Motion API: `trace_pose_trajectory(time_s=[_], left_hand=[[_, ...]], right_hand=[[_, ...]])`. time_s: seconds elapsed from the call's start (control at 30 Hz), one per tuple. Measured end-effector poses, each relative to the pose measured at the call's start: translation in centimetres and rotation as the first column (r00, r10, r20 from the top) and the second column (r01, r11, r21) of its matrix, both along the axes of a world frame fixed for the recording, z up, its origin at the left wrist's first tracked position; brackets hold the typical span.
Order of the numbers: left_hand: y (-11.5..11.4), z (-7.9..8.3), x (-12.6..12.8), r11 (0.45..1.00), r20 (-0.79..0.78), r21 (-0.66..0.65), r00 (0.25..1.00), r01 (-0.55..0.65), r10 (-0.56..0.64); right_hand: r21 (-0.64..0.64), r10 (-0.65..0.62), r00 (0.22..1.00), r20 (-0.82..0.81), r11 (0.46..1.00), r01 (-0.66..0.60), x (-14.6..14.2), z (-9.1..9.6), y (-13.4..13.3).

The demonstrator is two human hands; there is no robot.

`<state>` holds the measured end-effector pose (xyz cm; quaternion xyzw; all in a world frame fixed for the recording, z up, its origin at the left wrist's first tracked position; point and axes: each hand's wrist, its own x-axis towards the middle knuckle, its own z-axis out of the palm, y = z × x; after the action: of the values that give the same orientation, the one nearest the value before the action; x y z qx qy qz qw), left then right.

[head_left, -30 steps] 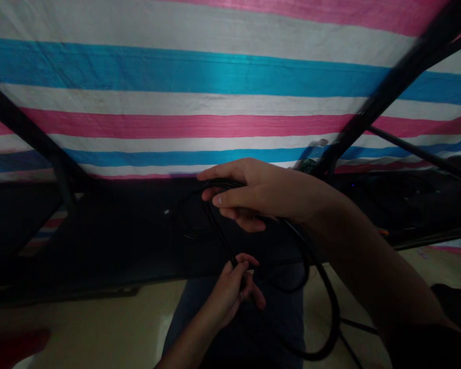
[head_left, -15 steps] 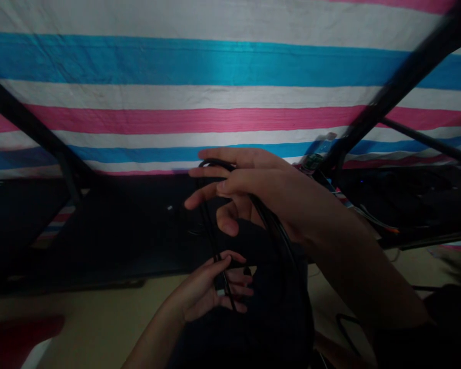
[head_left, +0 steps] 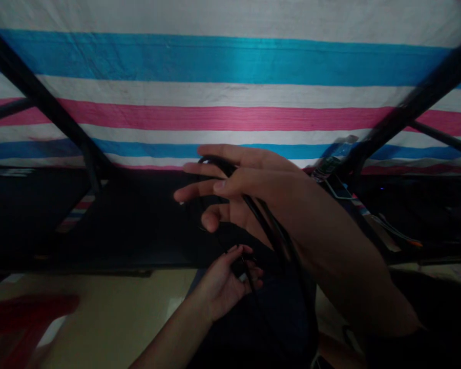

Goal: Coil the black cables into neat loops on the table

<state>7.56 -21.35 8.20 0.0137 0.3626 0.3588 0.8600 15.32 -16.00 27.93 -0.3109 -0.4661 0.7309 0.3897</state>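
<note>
My right hand (head_left: 253, 189) comes in from the right with looped black cable (head_left: 262, 221) gripped between thumb and fingers. Several loops bend over the fingers and hang down past the wrist. Lower down, my left hand (head_left: 230, 282) faces palm up, thumb and forefinger pinched on a thin strand of the same cable. A small pale piece, perhaps a connector (head_left: 242, 277), shows at the left palm; its kind is hard to make out in the dark. Both hands are above my lap, in front of the dark tabletop (head_left: 138, 220).
Striped sheeting (head_left: 230, 61) hangs behind the table. Slanted black frame bars (head_left: 57, 113) stand on both sides. At right are a clear bottle (head_left: 332, 163), a phone-like slab (head_left: 340, 188) and dark items. A red object (head_left: 30, 312) is at lower left.
The view has swung a little to the left. My left hand has shifted slightly right and up along the cable strand. My right hand keeps its hold on the loops.
</note>
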Motion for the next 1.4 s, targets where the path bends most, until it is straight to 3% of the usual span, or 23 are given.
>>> trace_pose_trajectory(time_s=[0.13, 0.2, 0.3, 0.33, 0.43, 0.57, 0.63, 0.73, 0.8, 0.9, 1.07, 1.13, 1.2, 1.3, 1.4], left_hand=[[-0.1, 2.1, -2.2, 0.985, -0.09, -0.006, 0.981, -0.17, 0.169], [-0.1, 3.1, -3.9, 0.959, -0.187, 0.137, 0.945, -0.247, 0.27], [0.5, 4.2, -7.0, 0.853, -0.341, 0.452, 0.833, -0.261, 0.436], [0.8, 4.4, -8.1, 0.805, -0.384, 0.543, 0.781, -0.241, 0.493], [2.1, 4.9, -10.5, 0.668, -0.44, 0.724, 0.631, -0.172, 0.639], [3.5, 5.2, -11.6, 0.572, -0.413, 0.805, 0.544, -0.156, 0.73], [3.9, 5.2, -11.5, 0.539, -0.417, 0.833, 0.496, -0.127, 0.761], [4.3, 5.0, -11.5, 0.58, -0.525, 0.814, 0.476, 0.037, 0.706], [4.6, 4.9, -11.5, 0.627, -0.613, 0.759, 0.514, 0.174, 0.6], [5.0, 5.0, -11.6, 0.64, -0.681, 0.701, 0.562, 0.315, 0.469], [5.8, 5.6, -12.4, 0.69, -0.659, 0.653, 0.683, 0.312, 0.315], [6.2, 5.9, -13.0, 0.703, -0.649, 0.64, 0.709, 0.311, 0.277], [6.6, 6.3, -13.5, 0.709, -0.668, 0.613, 0.708, 0.348, 0.23], [7.4, 6.7, -13.6, 0.712, -0.662, 0.582, 0.738, 0.393, 0.134], [8.6, 7.1, -13.3, 0.71, -0.602, 0.601, 0.792, 0.367, 0.1]], right_hand=[[0.142, -0.06, 0.997, 0.053, 0.989, 0.052, 3.0, 0.8, -0.7], [0.228, -0.132, 0.981, 0.144, 0.969, 0.097, 4.7, 1.0, -0.9], [0.325, -0.335, 0.922, 0.194, 0.909, 0.262, 7.1, 0.0, -1.1], [0.341, -0.383, 0.907, 0.176, 0.888, 0.309, 7.7, -0.9, -1.0], [0.326, -0.359, 0.914, 0.191, 0.901, 0.286, 8.6, -5.2, -0.4], [0.236, -0.26, 0.872, 0.415, 0.956, 0.172, 8.4, -12.1, 0.3], [0.196, -0.201, 0.842, 0.5, 0.974, 0.116, 8.4, -14.5, 0.5], [0.229, -0.217, 0.781, 0.586, 0.968, 0.097, 8.7, -16.1, 0.8], [0.313, -0.307, 0.749, 0.587, 0.94, 0.14, 8.7, -16.1, 1.3], [0.39, -0.364, 0.747, 0.556, 0.908, 0.152, 8.2, -15.5, 2.4], [0.418, -0.285, 0.802, 0.525, 0.907, 0.049, 8.1, -14.1, 4.6], [0.506, -0.354, 0.796, 0.491, 0.86, 0.071, 8.4, -13.2, 5.2], [0.627, -0.437, 0.765, 0.472, 0.777, 0.056, 8.1, -12.2, 5.7], [0.728, -0.389, 0.761, 0.519, 0.667, -0.157, 6.1, -11.4, 6.3], [0.679, -0.196, 0.775, 0.601, 0.637, -0.366, 3.4, -11.6, 7.3]])
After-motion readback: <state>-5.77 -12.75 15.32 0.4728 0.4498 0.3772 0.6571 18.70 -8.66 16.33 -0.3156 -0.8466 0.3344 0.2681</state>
